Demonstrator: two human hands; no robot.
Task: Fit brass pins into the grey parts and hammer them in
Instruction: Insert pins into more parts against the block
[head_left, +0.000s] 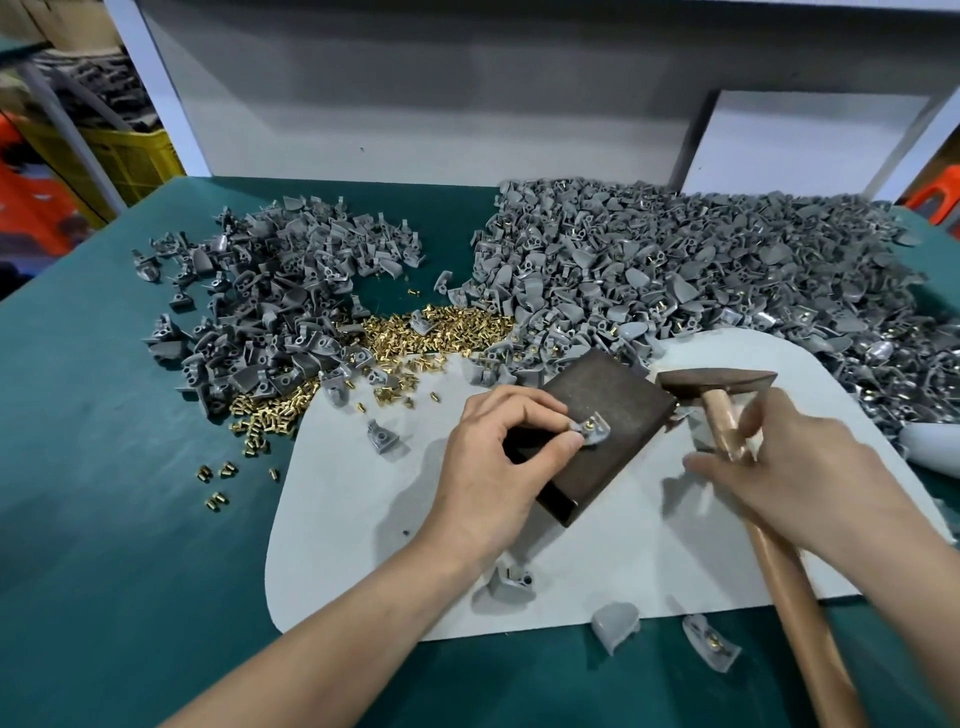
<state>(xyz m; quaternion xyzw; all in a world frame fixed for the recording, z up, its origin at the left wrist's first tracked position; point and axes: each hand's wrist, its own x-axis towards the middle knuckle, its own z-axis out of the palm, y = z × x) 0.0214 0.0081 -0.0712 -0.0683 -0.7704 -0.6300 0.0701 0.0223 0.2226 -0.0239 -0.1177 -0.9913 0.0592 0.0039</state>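
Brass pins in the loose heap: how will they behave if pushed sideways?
The brass pins look short and round, so they probably roll and scatter; strays lie apart on the green mat. Being metal, likely rigid and dense.

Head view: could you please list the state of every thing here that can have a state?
left hand: pinches the grey part.
grey part: lies on the metal block, brass pin seated in it.
metal block: rests on the pale mat.
hammer: gripped near its head, head beside the block.
right hand: grips the hammer handle, blurred.
loose brass pins: heaped on the table.
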